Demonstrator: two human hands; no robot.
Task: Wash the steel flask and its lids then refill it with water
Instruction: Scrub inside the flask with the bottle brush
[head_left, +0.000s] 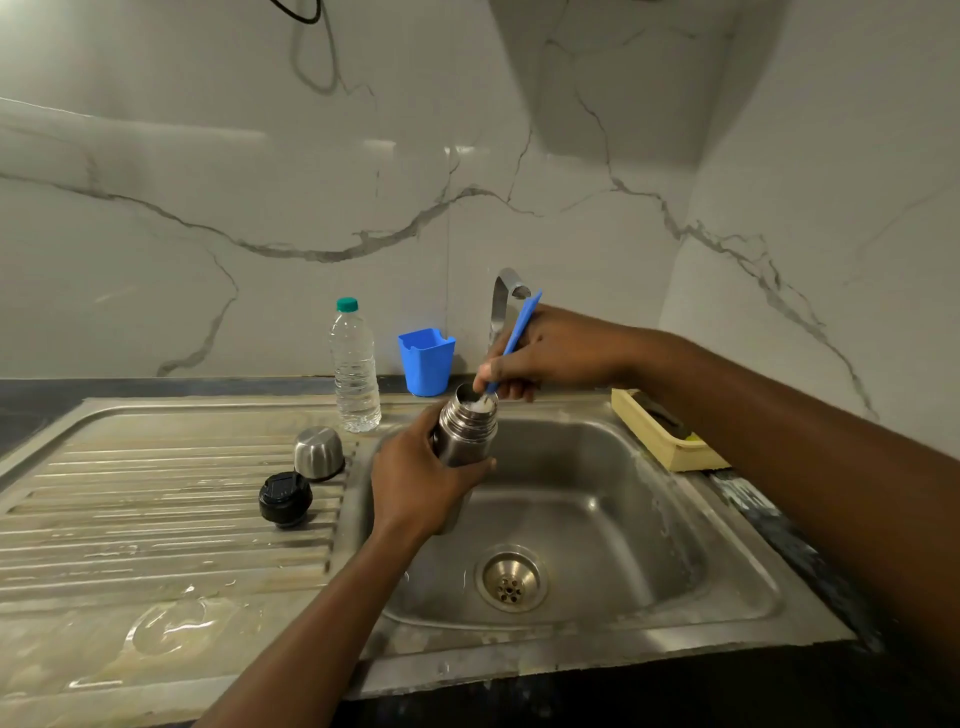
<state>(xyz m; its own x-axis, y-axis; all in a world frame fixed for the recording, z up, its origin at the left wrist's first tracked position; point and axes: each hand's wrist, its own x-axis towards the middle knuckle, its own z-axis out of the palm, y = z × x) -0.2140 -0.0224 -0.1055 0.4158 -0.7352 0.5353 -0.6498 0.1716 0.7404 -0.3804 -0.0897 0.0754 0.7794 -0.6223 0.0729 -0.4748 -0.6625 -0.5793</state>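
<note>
Over sink basin (597, 519): left hand (415, 478) wrapped round flask (465, 434), right hand (545, 353) pinching blue brush (511, 338) in foamy mouth. Gotta twist brush deep, keep flask steady.

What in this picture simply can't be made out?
All head view.
Bristles of the brush: sunk in the flask mouth, behind foam.
Flask's middle: wrapped by the left hand.
Contents of the yellow tray: partly behind the right forearm, dark.
Base of the tap: behind the right hand.

blue cup (426, 364); yellow tray (652, 434)
</note>
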